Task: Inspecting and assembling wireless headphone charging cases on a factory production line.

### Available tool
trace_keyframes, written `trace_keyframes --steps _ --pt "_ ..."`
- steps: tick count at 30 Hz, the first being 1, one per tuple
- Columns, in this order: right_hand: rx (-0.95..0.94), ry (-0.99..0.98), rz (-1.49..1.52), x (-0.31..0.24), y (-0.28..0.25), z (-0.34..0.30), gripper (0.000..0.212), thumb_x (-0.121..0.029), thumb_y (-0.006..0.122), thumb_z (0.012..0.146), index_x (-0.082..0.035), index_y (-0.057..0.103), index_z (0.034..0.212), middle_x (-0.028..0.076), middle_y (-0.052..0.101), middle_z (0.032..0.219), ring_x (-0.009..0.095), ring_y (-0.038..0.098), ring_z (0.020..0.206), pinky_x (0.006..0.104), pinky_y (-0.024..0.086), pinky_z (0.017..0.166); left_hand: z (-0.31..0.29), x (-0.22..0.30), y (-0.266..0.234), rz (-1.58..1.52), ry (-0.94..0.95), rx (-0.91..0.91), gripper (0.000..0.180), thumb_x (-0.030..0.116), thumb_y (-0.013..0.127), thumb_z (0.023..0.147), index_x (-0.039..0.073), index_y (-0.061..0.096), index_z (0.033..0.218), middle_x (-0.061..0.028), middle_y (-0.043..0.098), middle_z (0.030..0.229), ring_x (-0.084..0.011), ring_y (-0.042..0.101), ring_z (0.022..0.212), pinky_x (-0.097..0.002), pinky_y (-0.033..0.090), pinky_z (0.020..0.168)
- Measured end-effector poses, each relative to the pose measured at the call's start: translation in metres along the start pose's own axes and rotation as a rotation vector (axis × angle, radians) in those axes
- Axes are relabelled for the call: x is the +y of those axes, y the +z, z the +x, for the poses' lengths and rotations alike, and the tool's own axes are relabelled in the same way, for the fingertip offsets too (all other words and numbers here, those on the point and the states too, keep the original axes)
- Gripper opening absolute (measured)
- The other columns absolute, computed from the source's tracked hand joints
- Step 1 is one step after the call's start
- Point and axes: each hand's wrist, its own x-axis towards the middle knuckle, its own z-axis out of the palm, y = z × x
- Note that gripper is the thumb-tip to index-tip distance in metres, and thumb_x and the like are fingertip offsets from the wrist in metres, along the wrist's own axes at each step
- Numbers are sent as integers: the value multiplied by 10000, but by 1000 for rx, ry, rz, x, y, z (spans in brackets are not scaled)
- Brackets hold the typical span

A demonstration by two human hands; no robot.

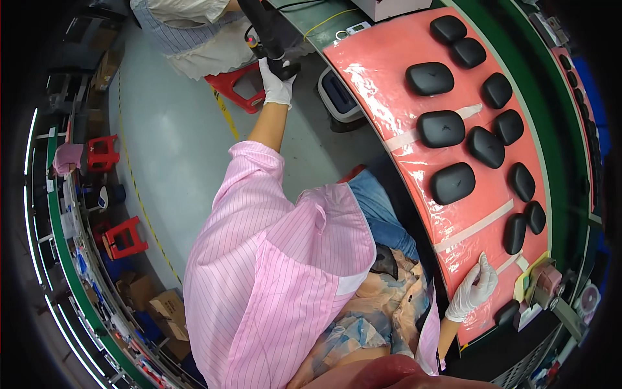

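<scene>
My left hand (277, 86), in a white glove, reaches to the upper left. Its fingers are closed around a black rounded piece (289, 70) at the lower end of a thick black tube-shaped device (264, 29); a small red light shows beside the tube. I cannot tell just where piece and tube meet. Low over the pink mat (453, 227), my right hand (474, 290), also gloved in white, has its fingers curled together; whatever they hold, if anything, is too small to make out. Several smooth black rounded cases (452, 183) lie spread across the mat beyond it.
A small fixture (547, 285) with yellow and metal parts stands by the mat's near right corner. Behind the mat runs a green belt (564, 149). Another person's apron (188, 32) is at the upper left. Red stools (236, 91) and a grey bin (339, 97) stand on the floor.
</scene>
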Motion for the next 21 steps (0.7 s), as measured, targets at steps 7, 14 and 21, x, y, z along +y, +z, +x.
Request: trace_keyframes --steps 7,14,21 --pt "-6 -18 119 3 -2 -4 240 45 603 878 -16 683 1096 71 592 903 165 513 752 278 438 680 -31 -5 -26 -160 205 -56 383 427 633 852 124 606 1084 -42 609 1046 -241 583 937 -450 500 884" --pt "-40 82 457 -46 -25 22 191 41 594 861 -1 678 1027 76 631 943 188 584 902 296 439 858 -286 -4 46 268 -32 -826 898 714 426 863 -57 480 1321 -220 617 1195 -302 621 1096 -411 499 969" --pt "-49 -512 548 -95 -35 89 326 63 688 685 -66 729 982 53 582 835 213 566 776 328 455 681 -379 -35 117 411 -303 -1258 1054 813 377 797 -96 457 1326 -268 605 1181 -342 629 1067 -426 509 949"
